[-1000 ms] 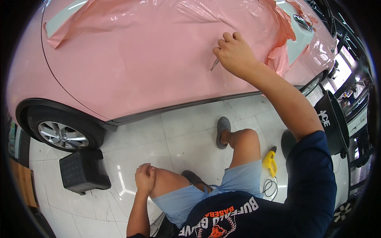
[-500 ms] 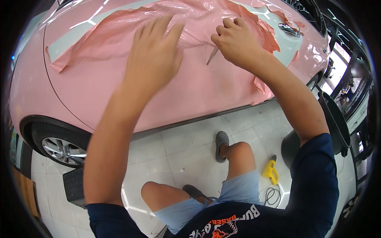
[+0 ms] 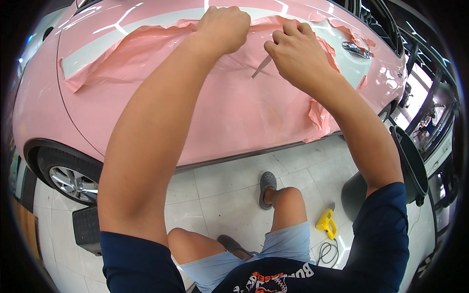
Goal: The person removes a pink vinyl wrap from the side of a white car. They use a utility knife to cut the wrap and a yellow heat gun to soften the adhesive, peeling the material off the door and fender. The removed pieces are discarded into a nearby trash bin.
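Pink vinyl film [image 3: 146,53] hangs loose along its torn upper edge on the car door, with a bare white band [image 3: 107,43] of the door above it. My left hand [image 3: 225,29] is closed on the film's top edge; its fingertips are hidden behind the fist. My right hand [image 3: 300,51], a little to the right, has curled fingers round a slim grey cutter-like tool [image 3: 262,66], whose thin end sticks out down and left. The right fingertips are near the film edge, but I cannot tell whether they pinch it too.
A chrome door handle [image 3: 356,50] lies right of my hands. Crumpled film [image 3: 320,117] hangs low on the door's right. A yellow heat gun [image 3: 326,222] with its cord is on the tiled floor, near a dark bucket [image 3: 354,195]. A black crate [image 3: 87,229] stands by the wheel [image 3: 73,181].
My left hand has moved up and right from an open, blurred position and closed on the film's edge. The loose film is drawn tauter, showing more white above. My right hand has barely moved.
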Available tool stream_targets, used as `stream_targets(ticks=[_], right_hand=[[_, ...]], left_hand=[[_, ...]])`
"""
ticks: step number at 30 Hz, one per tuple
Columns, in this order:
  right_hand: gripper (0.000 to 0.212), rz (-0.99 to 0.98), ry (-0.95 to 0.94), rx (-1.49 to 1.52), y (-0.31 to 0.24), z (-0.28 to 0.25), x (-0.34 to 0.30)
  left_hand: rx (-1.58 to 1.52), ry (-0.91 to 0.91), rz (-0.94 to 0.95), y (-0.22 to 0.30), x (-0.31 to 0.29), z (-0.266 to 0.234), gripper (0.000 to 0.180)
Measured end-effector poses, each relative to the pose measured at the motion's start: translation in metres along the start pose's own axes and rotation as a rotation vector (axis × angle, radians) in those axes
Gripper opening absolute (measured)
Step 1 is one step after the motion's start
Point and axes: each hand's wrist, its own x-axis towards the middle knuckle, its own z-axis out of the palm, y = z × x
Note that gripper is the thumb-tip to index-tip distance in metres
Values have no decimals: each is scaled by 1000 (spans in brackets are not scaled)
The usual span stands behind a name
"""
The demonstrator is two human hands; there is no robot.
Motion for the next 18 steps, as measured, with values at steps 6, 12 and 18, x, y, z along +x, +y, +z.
stream_targets(ticks=[6,12,18], right_hand=[[3,16,-1,-20,0,-5,-2],[2,6,15,-7,1,1,-6],[2,20,58,-21,2,2,-5]], left_hand=[[-156,56,56,6,-14,4,11],[-325,43,71,6,-21,12,12],[-370,96,12,2,-11,10,15]])
